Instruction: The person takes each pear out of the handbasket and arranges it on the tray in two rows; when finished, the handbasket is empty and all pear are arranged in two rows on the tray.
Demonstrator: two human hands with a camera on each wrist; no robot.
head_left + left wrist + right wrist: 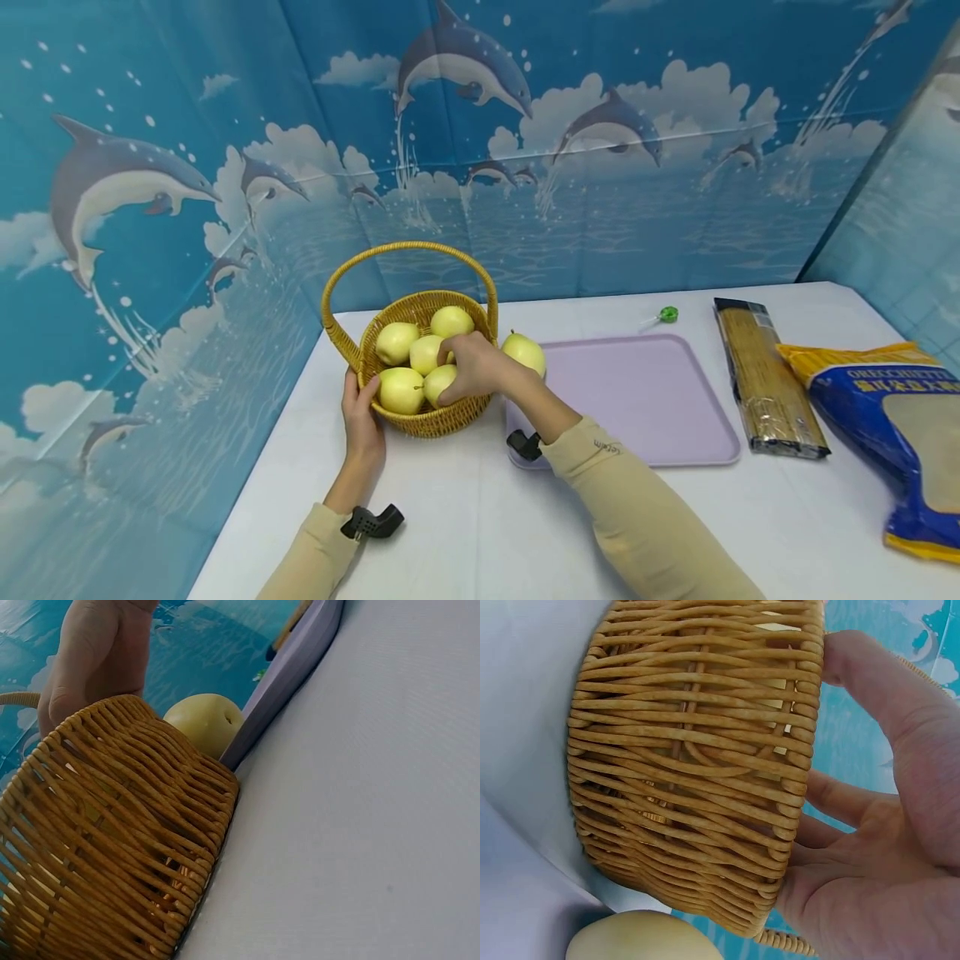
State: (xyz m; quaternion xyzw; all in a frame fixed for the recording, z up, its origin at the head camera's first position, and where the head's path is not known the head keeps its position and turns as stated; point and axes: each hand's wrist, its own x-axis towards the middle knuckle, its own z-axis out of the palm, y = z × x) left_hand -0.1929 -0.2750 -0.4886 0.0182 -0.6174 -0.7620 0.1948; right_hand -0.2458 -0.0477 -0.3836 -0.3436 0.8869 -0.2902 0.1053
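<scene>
A wicker basket with a tall arched handle holds several yellow-green pears. My left hand grips its left rim, thumb over the edge. From the right, my right hand reaches over the rim, its fingers and thumb curved round a pear at the front right. In the right wrist view the wicker side hides that pear and some fingertips of the right hand. Another pear lies outside the basket, against its right side, at the tray's left corner.
A lilac tray lies right of the basket. Behind it is a green lollipop. Farther right are a pack of long pasta and a blue and yellow pasta bag. A dolphin-printed curtain stands behind and at both sides.
</scene>
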